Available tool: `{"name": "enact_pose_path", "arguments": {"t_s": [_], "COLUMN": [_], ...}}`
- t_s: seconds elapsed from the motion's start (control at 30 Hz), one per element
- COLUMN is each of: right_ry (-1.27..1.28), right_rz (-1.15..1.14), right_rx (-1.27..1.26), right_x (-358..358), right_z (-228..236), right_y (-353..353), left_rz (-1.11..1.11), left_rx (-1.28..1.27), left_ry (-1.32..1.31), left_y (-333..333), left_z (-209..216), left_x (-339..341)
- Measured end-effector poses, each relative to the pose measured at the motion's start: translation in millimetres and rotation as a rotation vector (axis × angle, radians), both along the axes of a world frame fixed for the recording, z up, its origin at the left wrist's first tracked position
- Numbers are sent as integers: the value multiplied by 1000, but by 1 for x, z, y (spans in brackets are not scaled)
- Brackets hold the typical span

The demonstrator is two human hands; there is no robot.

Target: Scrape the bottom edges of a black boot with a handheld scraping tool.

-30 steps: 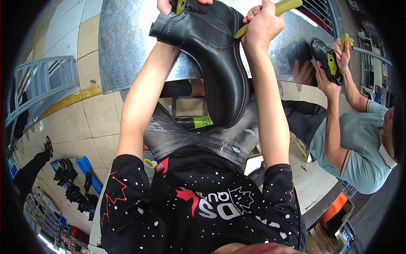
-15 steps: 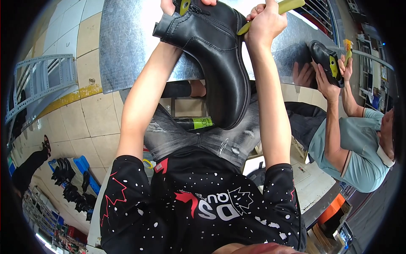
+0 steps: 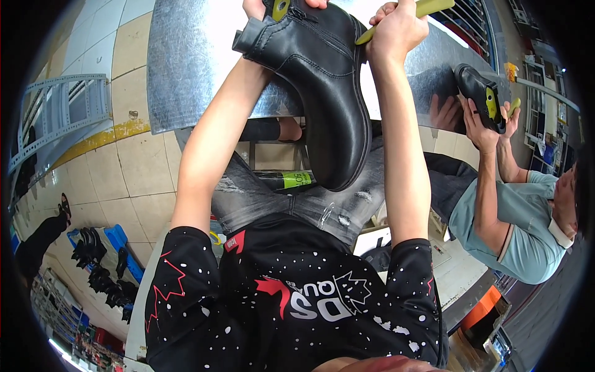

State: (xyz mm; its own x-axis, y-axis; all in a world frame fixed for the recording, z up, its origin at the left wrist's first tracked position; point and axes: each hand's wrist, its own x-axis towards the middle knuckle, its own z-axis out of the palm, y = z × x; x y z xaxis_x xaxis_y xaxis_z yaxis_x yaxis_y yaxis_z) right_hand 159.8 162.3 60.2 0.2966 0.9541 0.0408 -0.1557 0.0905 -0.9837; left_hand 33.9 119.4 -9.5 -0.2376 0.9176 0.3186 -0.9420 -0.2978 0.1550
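A black leather ankle boot (image 3: 331, 105) with a side zipper hangs over the near edge of the metal table, toe toward me and sole edge to the right. My left hand (image 3: 254, 7), partly cut off by the top edge, grips the boot around its shaft. A yellow-green piece with an eyelet (image 3: 280, 8) shows at the boot's opening. In my closed right hand (image 3: 396, 36) is a flat olive-green stick (image 3: 431, 8). Its narrow tip lies against the boot's heel edge, where upper and sole meet; whether it presses there I cannot tell.
The shiny metal table (image 3: 192, 68) spans the top. On the right, a co-worker (image 3: 511, 211) holds a black shoe (image 3: 474, 87) and a green tool. A metal rack (image 3: 59, 121) stands left, with several black shoes (image 3: 93, 260) on the floor below. A green-labelled roll (image 3: 294, 180) lies beyond my lap.
Both my hands, the boot and the olive-green stick have shifted slightly right in the picture. The co-worker's green tool has moved a little lower beside their shoe.
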Motion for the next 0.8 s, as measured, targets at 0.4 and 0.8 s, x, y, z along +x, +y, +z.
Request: {"name": "enact_pose_path", "arguments": {"t_s": [0.4, 0.8], "right_ry": [-10, -8], "right_rz": [61, 60], "right_rx": [73, 116], "right_x": [-1, -5], "right_z": [6, 8], "right_y": [8, 17], "left_rz": [10, -31], "left_rx": [-6, 21], "left_ry": [13, -22], "left_y": [-4, -5], "left_z": [1, 3], "left_x": [1, 0]}}
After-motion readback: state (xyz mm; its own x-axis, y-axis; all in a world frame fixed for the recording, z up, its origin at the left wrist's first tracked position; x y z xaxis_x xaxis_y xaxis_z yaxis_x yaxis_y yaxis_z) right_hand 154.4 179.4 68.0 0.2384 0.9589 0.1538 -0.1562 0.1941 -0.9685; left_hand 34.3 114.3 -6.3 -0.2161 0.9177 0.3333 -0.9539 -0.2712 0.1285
